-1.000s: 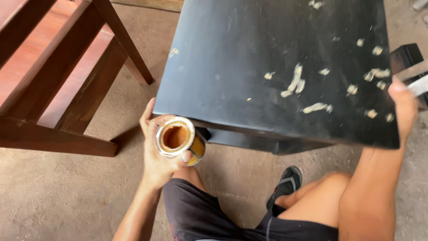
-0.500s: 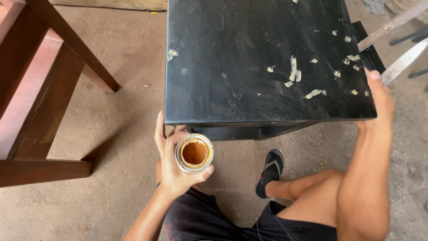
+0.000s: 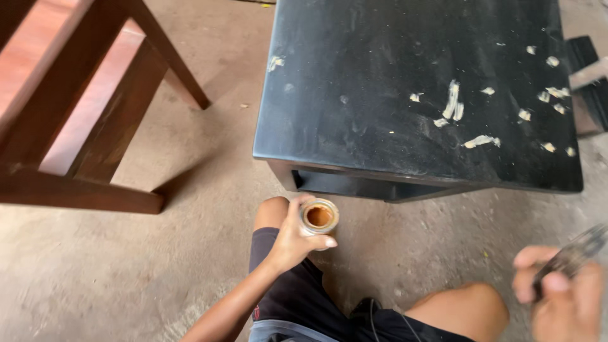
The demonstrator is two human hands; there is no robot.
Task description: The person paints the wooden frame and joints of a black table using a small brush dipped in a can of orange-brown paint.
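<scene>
Head view: A person crouches on a dusty concrete floor (image 3: 95, 278) in front of a black table (image 3: 392, 95), its top speckled w/ pale filler dabs (image 3: 453, 107) toward the right side. The left hand (image 3: 292, 239) wraps around a small open tin (image 3: 318, 217), thumb across the front and fingers curled behind; the tin holds a brown-orange paste and sits just above the left knee, near the table's lower front edge but apart from it. The right hand (image 3: 560, 294), blurred at the lower right corner, pinches a thin dark metal tool (image 3: 573, 253) btwn thumb and fingers; the tool's kind can't be told. A reddish-brown wooden frame (image 3: 82, 120) stands at left, well apart from both hands. Black shorts (image 3: 297, 304) cover the lap.
</scene>
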